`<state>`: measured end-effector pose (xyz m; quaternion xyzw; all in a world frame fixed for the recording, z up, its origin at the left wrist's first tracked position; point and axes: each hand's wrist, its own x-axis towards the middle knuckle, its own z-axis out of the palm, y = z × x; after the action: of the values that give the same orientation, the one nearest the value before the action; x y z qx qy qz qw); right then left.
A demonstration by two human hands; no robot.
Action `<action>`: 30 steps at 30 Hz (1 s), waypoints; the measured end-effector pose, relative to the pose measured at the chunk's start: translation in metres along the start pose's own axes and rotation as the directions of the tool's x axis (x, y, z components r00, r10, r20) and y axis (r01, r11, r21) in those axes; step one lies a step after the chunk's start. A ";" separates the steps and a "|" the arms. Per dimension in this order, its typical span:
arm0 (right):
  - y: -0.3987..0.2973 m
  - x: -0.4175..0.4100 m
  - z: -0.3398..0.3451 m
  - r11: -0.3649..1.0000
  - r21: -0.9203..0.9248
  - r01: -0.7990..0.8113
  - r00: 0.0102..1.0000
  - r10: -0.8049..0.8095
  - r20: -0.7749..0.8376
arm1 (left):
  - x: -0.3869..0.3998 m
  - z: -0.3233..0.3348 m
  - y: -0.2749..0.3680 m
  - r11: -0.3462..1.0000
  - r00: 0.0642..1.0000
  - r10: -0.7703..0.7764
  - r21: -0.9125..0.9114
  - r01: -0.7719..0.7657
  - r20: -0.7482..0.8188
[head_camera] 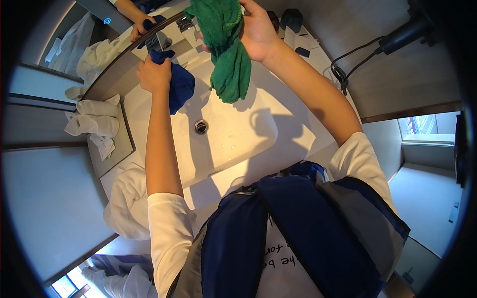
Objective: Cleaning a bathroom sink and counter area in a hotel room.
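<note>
In the head view, my left hand (155, 73) grips a bunched blue cloth (181, 87) over the left side of the white washbasin (238, 143). My right hand (259, 31) is higher up near the mirror and holds a green cloth (231, 56), which hangs down over the back of the basin. Part of the green cloth hides some of the right fingers. The round metal drain (201, 127) shows below both cloths. A chrome faucet (184, 24) stands behind the basin, partly covered by the green cloth.
Rolled white towels (97, 108) lie on a tray (125, 143) at the left, with a crumpled white towel (128, 203) below. A mirror (111, 48) borders the back. A black hair dryer (404, 35) with a looped cord is on the right wall. Dark cups (291, 20) stand back right.
</note>
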<state>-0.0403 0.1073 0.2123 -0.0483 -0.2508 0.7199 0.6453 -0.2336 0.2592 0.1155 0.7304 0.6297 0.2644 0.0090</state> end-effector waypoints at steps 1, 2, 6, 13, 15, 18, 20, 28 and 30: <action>0.000 -0.001 -0.001 1.000 0.012 -0.004 1.000 0.004 -0.016 | 0.000 0.000 0.000 1.000 1.000 0.001 -0.004 -0.001 -0.001; 0.001 -0.001 -0.002 1.000 0.013 -0.010 1.000 0.010 -0.019 | 0.000 0.000 0.000 1.000 1.000 0.002 -0.008 -0.002 -0.003; 0.001 -0.003 -0.005 1.000 0.024 -0.004 0.999 0.006 -0.052 | 0.000 0.000 0.000 1.000 1.000 -0.001 -0.013 0.001 -0.005; 0.003 -0.006 -0.004 1.000 0.001 0.006 0.998 -0.006 -0.063 | -0.001 -0.002 0.001 1.000 1.000 -0.001 -0.009 0.001 -0.004; 0.004 -0.006 -0.004 0.999 -0.007 0.035 0.988 -0.036 -0.151 | -0.001 -0.002 0.001 1.000 1.000 -0.001 -0.013 0.000 -0.016; -0.001 -0.013 -0.013 0.995 -0.096 0.041 0.986 -0.056 -0.159 | -0.002 0.000 0.000 1.000 1.000 0.013 -0.018 -0.013 -0.020; -0.010 -0.026 -0.030 0.927 -0.374 0.013 0.971 -0.101 -0.218 | -0.002 0.000 -0.001 1.000 1.000 0.008 -0.005 -0.008 -0.018; -0.013 -0.179 -0.157 0.259 -0.889 -0.377 0.731 -0.506 -0.458 | -0.001 0.000 0.001 0.999 0.998 -0.046 -0.023 0.047 0.050; -0.007 -0.208 -0.172 -0.239 -0.816 -0.526 0.803 -0.455 -0.385 | -0.001 -0.001 0.001 0.999 0.999 -0.036 -0.012 0.036 0.036</action>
<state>0.0679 -0.0396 0.0124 -0.7662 -0.4965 0.1924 0.3597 -0.2332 0.2580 0.1161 0.7236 0.6407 0.2550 0.0298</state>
